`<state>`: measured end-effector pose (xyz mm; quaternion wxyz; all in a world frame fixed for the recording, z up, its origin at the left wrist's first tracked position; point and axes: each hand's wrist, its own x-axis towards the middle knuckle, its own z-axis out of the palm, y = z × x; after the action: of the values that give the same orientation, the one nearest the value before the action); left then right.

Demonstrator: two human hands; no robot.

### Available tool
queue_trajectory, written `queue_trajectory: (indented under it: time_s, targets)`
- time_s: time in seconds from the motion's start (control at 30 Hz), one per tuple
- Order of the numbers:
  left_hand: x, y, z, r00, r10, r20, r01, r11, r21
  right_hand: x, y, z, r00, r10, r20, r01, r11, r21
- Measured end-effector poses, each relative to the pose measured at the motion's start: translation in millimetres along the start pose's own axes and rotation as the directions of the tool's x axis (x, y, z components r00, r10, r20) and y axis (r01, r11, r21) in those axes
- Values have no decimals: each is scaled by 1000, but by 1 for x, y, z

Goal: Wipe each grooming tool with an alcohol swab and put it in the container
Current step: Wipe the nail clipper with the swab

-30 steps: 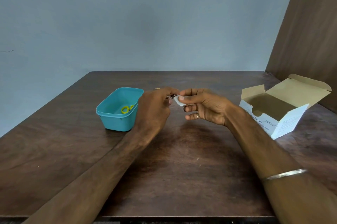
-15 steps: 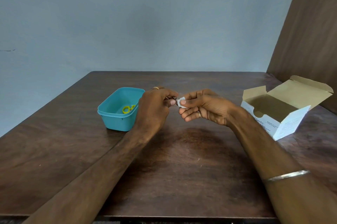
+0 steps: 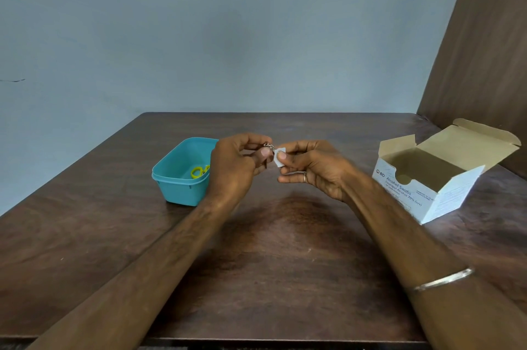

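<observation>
Above the middle of the table my left hand (image 3: 236, 167) pinches a small metal grooming tool (image 3: 269, 146); only its shiny tip shows past the fingers. My right hand (image 3: 310, 170) pinches a white alcohol swab (image 3: 279, 158) between thumb and forefinger, right against the tool's tip. A teal plastic container (image 3: 182, 178) stands just left of my left hand, with a yellow-handled tool (image 3: 199, 171) lying inside it.
An open cardboard box of alcohol swabs (image 3: 433, 178) stands at the right, its lid flap raised. The dark wooden table (image 3: 271, 264) runs to a blue wall at the back and a brown panel at the right.
Both hands have stayed together over the table centre. The swab has shifted slightly against the tool's tip, and my right fingers have regripped it.
</observation>
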<state>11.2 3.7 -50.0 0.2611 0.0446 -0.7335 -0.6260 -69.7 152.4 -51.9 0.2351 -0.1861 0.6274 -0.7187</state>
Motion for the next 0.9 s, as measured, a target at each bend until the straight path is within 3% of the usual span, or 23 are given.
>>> queue_trajectory:
  time_s: [0.17,0.5,0.67,0.77,0.9]
  targets:
    - [-4,3,2,997,-76,8,76,988,-136,2,8,7,1000,8,14,-8,1000,16]
    - [-1,0,2,996,-83,-13,80,984,-161,2,7,2,998,-55,-43,52,996,-73]
    - [5,-1,0,996,-35,-80,23,989,-147,6,9,-5,982,-106,-157,99,994,-52]
    - [3,2,2,995,45,-89,-54,993,-103,6,17,-5,971,-164,-173,115,958,-263]
    - [1,7,3,981,162,-109,-158,986,44,10,23,-1,966,-236,-101,128,785,-606]
